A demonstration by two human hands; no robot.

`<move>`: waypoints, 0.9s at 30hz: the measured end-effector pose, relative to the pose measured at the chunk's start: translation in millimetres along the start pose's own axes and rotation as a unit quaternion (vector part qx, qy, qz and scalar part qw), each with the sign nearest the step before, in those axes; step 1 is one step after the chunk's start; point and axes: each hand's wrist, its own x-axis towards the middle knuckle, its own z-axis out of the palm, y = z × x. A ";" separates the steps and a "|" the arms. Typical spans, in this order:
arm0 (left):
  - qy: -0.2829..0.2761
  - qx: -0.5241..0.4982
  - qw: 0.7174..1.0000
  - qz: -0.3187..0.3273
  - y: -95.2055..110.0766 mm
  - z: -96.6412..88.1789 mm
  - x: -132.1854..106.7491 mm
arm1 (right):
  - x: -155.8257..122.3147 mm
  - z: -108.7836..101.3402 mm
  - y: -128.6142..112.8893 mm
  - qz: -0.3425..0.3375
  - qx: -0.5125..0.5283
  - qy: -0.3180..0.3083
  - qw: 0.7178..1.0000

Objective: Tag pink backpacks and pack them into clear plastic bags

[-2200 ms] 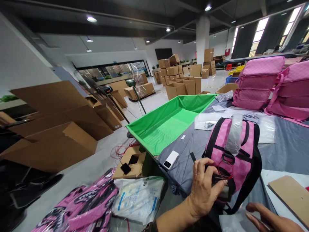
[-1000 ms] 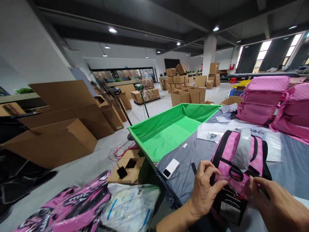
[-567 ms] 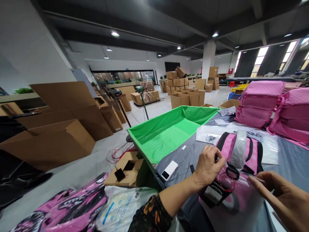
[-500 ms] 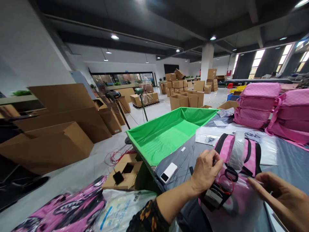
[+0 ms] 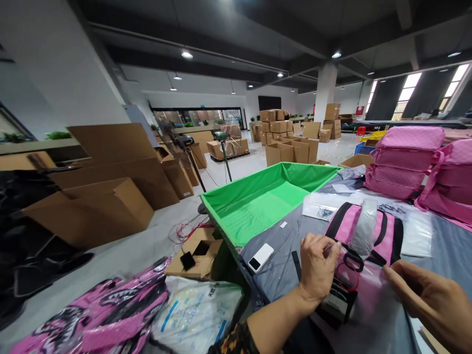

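Observation:
A pink backpack with black straps [image 5: 347,223] lies on the grey-covered table in front of me, its handle wrapped in whitish film [image 5: 364,230]. Its near part is inside a translucent plastic bag [image 5: 374,305]. My left hand [image 5: 317,265] pinches the bag's edge at the backpack's left side. On the right side, my right hand [image 5: 429,290] pinches the same edge between thumb and fingers. Between the hands, a black hang tag [image 5: 337,301] on a red cord [image 5: 354,275] hangs near a black buckle.
A green fabric-lined bin [image 5: 254,211] adjoins the table. A white phone-like device [image 5: 261,257] lies left of my hands. Pink bags [image 5: 405,162] stand at the right, beyond flat plastic bags [image 5: 418,238]. Bagged pink items [image 5: 110,309] and cardboard boxes [image 5: 99,211] are at the left.
The view has turned slightly left, so the surroundings sit further right. Both hands keep their pinch on the plastic bag, and the backpack lies much as before.

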 end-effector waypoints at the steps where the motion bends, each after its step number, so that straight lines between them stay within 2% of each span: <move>1: 0.001 0.024 0.999 0.040 1.2 0.2 5.2 | 0.9 -1.9 2.5 0.018 0.032 -0.034 0.999; 3: -0.022 0.080 0.991 0.101 3.9 -3.0 14.3 | 2.9 -5.8 3.2 0.055 0.098 -0.096 0.989; 5: -0.067 0.121 0.983 0.124 7.6 -9.5 21.2 | 5.6 -8.1 -2.6 0.079 0.151 -0.128 0.977; 7: -0.112 0.119 0.981 0.105 12.4 -16.3 26.2 | 9.9 -6.6 -13.2 0.106 0.199 -0.127 0.966; 9: -0.147 0.078 0.984 0.068 17.4 -20.9 30.0 | 16.5 -0.6 -24.6 0.137 0.238 -0.120 0.954; 11: -0.164 0.021 0.986 0.037 21.4 -22.7 32.9 | 24.8 7.9 -33.3 0.143 0.259 -0.140 0.945; 16: -0.159 -0.079 0.984 -0.017 21.7 -25.7 29.8 | 37.6 19.8 -44.1 0.089 0.265 -0.213 0.936; 20: -0.154 -0.045 0.987 -0.024 14.1 -31.9 13.7 | 33.5 18.5 -52.0 0.142 0.246 -0.251 0.925; 23: -0.115 0.000 0.993 -0.021 8.3 -29.1 2.0 | 29.4 19.0 -51.2 0.132 0.243 -0.260 0.925; 25: -0.095 -0.019 0.995 -0.030 5.6 -23.4 -2.7 | 27.6 17.7 -41.9 0.111 0.238 -0.259 0.930; 27: -0.081 -0.056 0.994 -0.046 4.2 -16.9 -4.6 | 26.9 11.9 -25.8 0.052 0.196 -0.215 0.955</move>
